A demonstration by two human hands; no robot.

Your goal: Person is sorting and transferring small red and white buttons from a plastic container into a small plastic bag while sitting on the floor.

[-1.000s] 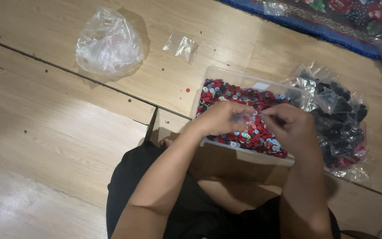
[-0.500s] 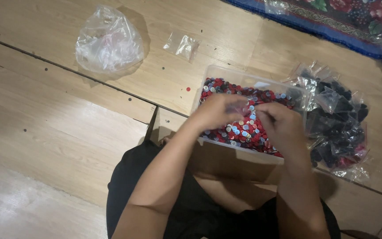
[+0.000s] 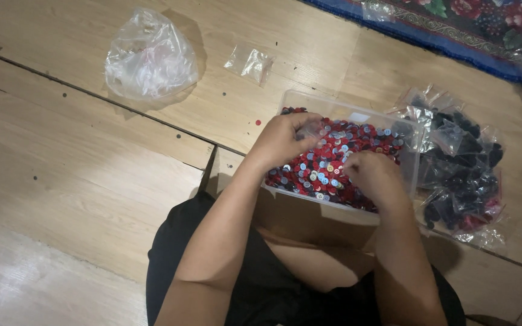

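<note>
While curled, both hands touch red buttons.

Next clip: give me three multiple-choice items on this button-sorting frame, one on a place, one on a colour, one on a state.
1. Where does the clear box of buttons sit?
A. on the wooden floor, before the person's knees
B. on the carpet
C. on a shelf

2. Which colour is most common among the buttons?
A. green
B. red
C. yellow

3. How is the left hand?
A. flat on the floor
B. fingers curled over a small clear bag above the box
C. gripping the big crumpled bag

Answers: 1 A, the box rests on the floorboards. 2 B, red dominates, with pale and dark ones mixed in. 3 B, the fingers pinch clear plastic while the right hand rests in the buttons.
</note>
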